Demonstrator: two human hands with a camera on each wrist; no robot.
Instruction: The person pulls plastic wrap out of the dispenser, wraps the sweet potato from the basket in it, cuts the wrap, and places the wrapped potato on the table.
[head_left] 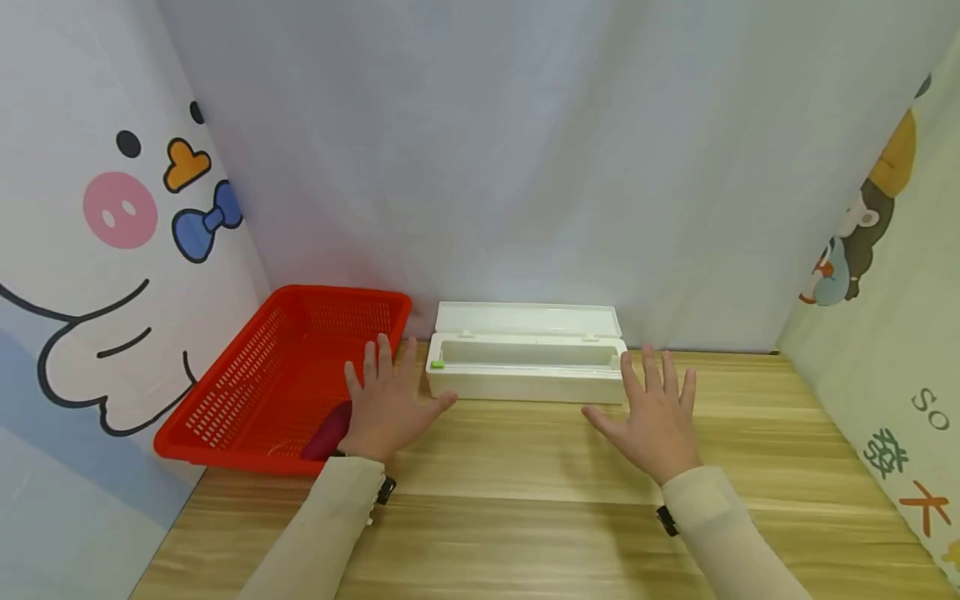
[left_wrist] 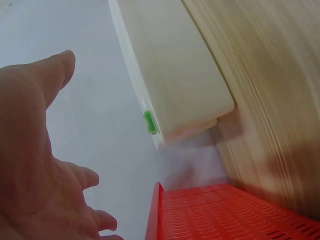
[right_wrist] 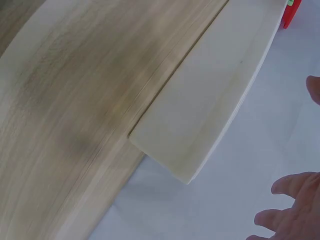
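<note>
A long white box [head_left: 525,387] with its lid [head_left: 528,318] raised stands at the back of the table, and its inside shows no contents. A small green slider [head_left: 437,364] sits at the left end of its rim. My left hand [head_left: 390,410], fingers spread, hovers between the box and a red plastic basket [head_left: 225,450], holding nothing. Partly hidden behind that hand, a dark red object [head_left: 327,433] lies in the basket; its kind is unclear. My right hand [head_left: 654,421] is held with fingers spread near the box's right end, also holding nothing.
The wooden table [head_left: 510,533] ends at a pale curtain [head_left: 525,167] behind the box. Printed cloth walls close off both sides. The red basket takes up the table's left part, near the left wall.
</note>
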